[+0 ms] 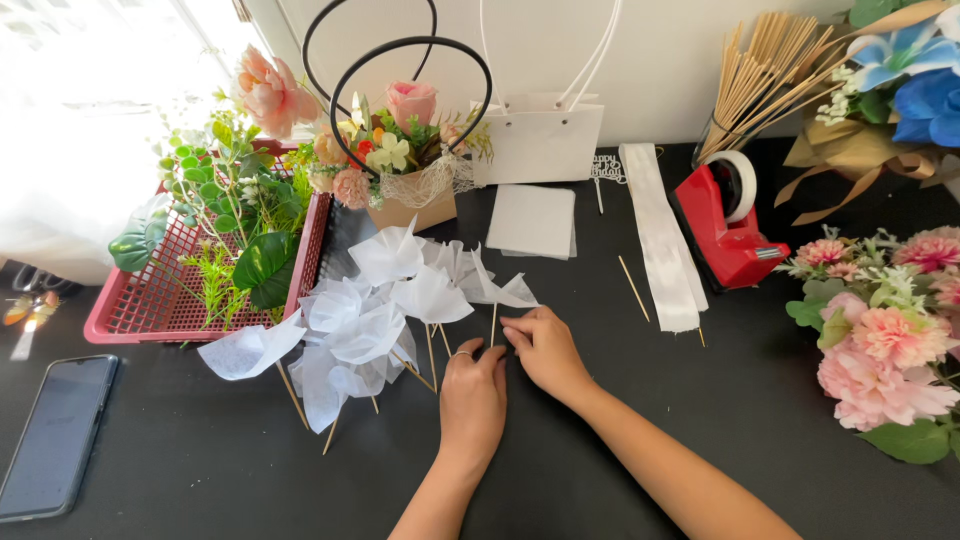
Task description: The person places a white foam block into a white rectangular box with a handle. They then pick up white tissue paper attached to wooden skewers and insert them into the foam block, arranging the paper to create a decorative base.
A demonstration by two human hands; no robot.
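Sitting under it all is a big black surface. At the left is a red basket w/ green leaves in it, & a dark phone lies flat near the front edge. By the wall stands a flower pot w/ a black hoop handle & a white paper bag. At the right is a red tape holder, a long white ribbon & a bunch of pink flowers.

In the middle lies a pile of white paper puffs on sticks. I think many are made already, approx a dozen, all bunched close. A stack of flat white paper squares sits behind them, & a cup of bare sticks stands at the back, so more could be left to do.

The left hand rests on the surface, fingers curled & pressed together by a stick. The right hand is touching it, fingers pinching the thin stick of the puff nearest the hands, just under its white paper.
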